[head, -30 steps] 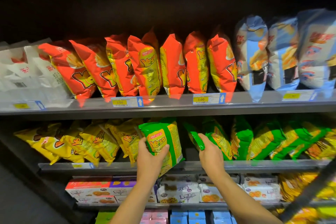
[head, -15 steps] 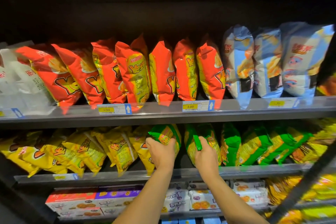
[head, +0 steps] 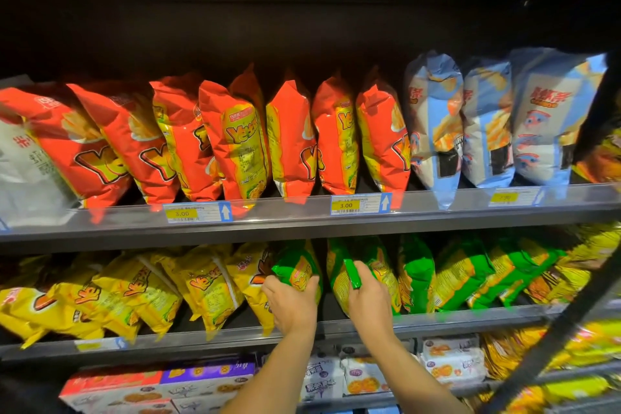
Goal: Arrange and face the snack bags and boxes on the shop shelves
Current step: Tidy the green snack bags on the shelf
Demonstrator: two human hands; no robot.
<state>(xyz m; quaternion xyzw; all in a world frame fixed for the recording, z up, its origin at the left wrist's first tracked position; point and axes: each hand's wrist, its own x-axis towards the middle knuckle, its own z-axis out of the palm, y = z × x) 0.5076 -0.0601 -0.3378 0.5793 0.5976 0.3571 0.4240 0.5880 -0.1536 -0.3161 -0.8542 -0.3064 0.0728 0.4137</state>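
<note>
Gripping a green snack bag (head: 297,267) on the middle shelf (head: 437,317) with the left hand (head: 290,304), thumb across its front. Pinching the sealed edge of the next green bag (head: 379,262) with the right hand (head: 368,304). Just left, tilted yellow bags (head: 201,289). Above, orange bags (head: 235,144) beside pale blue bags (head: 487,131). Below, biscuit boxes (head: 201,386).

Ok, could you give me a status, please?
Left hand grips green bag, middle shelf. Right hand pinches edge of next green bag. Yellow bags crowd the left.
</note>
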